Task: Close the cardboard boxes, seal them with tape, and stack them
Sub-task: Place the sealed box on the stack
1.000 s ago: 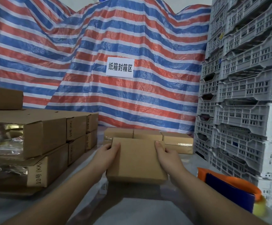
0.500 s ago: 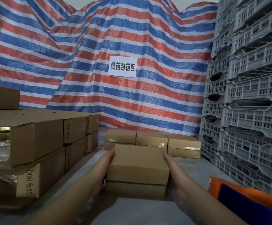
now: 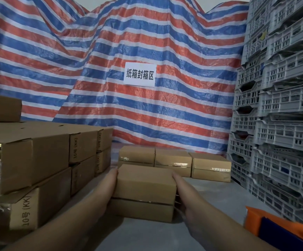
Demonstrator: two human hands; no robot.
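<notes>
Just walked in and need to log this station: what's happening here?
A person is stacking sealed cardboard boxes. The left hand and right hand press flat against the sides of the top box, which sits on a bottom box on the table. Behind it stand three more two-high stacks. Larger cartons are piled at the left, grey crates at the right.

Matt brown cardboard boxes (image 3: 143, 183); glossy tape (image 3: 219, 169); grey plastic crates (image 3: 283, 124).
</notes>
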